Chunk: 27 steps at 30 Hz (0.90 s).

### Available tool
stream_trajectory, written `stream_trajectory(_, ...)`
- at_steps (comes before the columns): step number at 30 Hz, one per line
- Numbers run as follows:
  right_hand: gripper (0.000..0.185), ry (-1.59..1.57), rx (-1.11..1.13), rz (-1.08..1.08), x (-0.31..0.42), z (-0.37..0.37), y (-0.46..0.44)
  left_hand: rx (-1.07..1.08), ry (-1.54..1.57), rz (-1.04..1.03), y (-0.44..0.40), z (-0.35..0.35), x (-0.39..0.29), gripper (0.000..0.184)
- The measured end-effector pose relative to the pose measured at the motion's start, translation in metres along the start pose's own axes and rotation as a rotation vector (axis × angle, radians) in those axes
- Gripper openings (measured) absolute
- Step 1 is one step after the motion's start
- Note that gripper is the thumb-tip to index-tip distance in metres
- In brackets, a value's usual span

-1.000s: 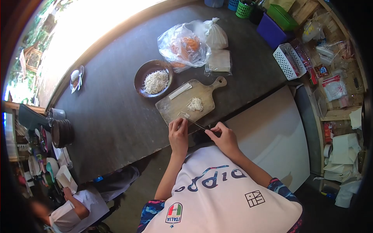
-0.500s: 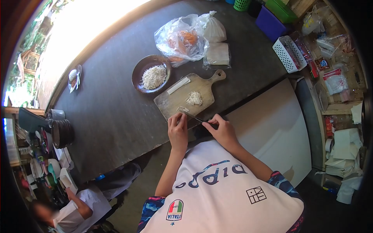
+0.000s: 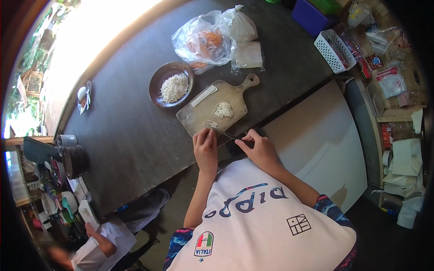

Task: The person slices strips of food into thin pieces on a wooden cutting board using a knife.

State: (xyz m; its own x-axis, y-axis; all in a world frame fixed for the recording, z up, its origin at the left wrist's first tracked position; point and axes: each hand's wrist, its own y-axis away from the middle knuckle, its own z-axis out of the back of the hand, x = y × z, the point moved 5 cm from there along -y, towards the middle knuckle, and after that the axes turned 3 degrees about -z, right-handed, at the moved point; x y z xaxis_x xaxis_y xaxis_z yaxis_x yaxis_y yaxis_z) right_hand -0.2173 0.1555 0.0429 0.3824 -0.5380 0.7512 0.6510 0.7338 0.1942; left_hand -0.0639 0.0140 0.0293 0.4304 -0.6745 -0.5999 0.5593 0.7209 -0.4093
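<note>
My right hand [image 3: 257, 147] is closed on the handle of a knife [image 3: 224, 133], its blade over the near edge of a wooden cutting board [image 3: 190, 118]. My left hand [image 3: 205, 147] has its fingers pressed together by the blade tip; what they hold is too small to make out. Thin white strips [image 3: 210, 123] lie just beyond the fingers. On the board are also a small pile of white shreds [image 3: 223, 109] and a flat white block [image 3: 204, 96]. Left of the board, a brown bowl [image 3: 155, 90] holds more white shreds.
Plastic bags with orange contents [image 3: 203, 40], a tied white bag [image 3: 240, 26] and a flat wrapped packet [image 3: 247, 55] lie behind the board. A white basket [image 3: 332, 53] stands right. Another person [image 3: 99, 244] is at lower left, near stacked dark bowls [image 3: 75, 161].
The view has shifted slightly, so the table items appear higher and further left. My hands keep their grip near the board's edge, with small movements of the knife.
</note>
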Motion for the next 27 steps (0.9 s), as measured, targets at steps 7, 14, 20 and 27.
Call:
stream_trajectory(7, 0.04, 0.006, -0.038, 0.051, -0.003, -0.014, -0.01, -0.02, -0.005, -0.002, -0.001, 0.0, 0.0, 0.021)
stream_trajectory(14, 0.039, 0.007, -0.041, 0.024, -0.008, -0.01, -0.002, -0.029, -0.014, 0.004, 0.0, -0.001, 0.0, 0.021)
stream_trajectory(20, 0.037, -0.006, -0.002, -0.004, 0.001, -0.009, -0.002, -0.028, -0.007, -0.011, 0.0, 0.0, 0.004, 0.021)
stream_trajectory(27, 0.037, -0.029, -0.039, 0.052, 0.002, -0.013, -0.005, -0.019, 0.021, 0.037, 0.002, -0.002, 0.002, 0.021)
